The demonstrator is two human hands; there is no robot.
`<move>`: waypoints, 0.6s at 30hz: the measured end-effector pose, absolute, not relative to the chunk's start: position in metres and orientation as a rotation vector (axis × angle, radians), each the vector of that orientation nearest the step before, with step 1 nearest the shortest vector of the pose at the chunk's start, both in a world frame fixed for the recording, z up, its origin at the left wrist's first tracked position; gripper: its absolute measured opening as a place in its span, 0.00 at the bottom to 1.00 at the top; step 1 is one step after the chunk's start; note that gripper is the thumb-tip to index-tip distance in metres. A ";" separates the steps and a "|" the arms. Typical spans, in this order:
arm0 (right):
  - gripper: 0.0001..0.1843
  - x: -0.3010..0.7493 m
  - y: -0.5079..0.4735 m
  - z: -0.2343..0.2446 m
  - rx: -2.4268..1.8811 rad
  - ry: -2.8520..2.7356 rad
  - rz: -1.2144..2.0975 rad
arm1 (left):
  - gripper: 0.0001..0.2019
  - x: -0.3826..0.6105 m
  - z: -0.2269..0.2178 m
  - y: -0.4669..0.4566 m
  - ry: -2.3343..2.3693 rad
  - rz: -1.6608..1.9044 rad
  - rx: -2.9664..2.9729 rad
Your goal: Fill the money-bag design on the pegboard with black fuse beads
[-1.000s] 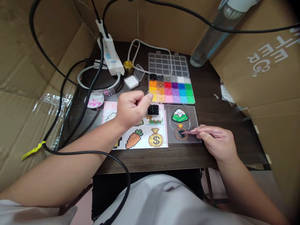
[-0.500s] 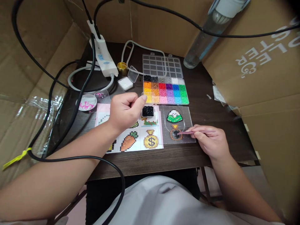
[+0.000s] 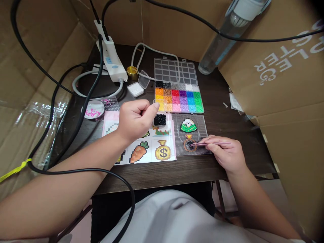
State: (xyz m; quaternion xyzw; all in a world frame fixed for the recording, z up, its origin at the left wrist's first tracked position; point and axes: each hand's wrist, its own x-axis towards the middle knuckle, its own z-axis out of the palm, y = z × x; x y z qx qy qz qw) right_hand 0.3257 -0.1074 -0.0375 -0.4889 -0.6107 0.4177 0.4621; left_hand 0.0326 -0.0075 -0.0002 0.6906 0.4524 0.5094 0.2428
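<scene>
My right hand [image 3: 227, 152] pinches pink tweezers [image 3: 215, 144]. The tips reach down to dark beads inside a brown ring of beads [image 3: 189, 145], topped with yellow, on a clear pegboard [image 3: 204, 131]. Above it on the board lies a finished-looking rice ball of white, green and black beads [image 3: 188, 125]. My left hand [image 3: 136, 119] is closed, thumb over curled fingers, beside a small clear box of black beads [image 3: 159, 120] with its lid up. Whether the fingers grip this box is hidden. Under it lies a pattern sheet [image 3: 152, 158] showing a carrot and a money bag.
A sorted bead case [image 3: 179, 98] lies open behind. Nearby are a small box of white beads [image 3: 136, 89], a gold cup [image 3: 132, 72], a dish of pink beads [image 3: 93, 109] and a power strip [image 3: 111, 60]. A black cable [image 3: 101, 170] crosses my left forearm. Cardboard walls [image 3: 286, 91] surround the table.
The tweezer tips have shifted slightly left within the brown ring, and my right hand moved slightly left too. My left hand holds nearly the same place.
</scene>
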 end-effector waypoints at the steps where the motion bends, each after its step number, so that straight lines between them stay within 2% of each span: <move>1: 0.10 0.325 -0.107 -0.036 -1.204 -1.519 1.021 | 0.24 0.033 0.000 -0.007 1.229 1.397 1.888; 10: 0.06 0.326 -0.108 -0.038 -1.221 -1.479 1.048 | 0.24 0.033 0.000 -0.007 1.211 1.413 1.876; 18: 0.08 0.323 -0.108 -0.034 -1.215 -1.531 1.022 | 0.24 0.033 0.000 -0.008 1.210 1.412 1.871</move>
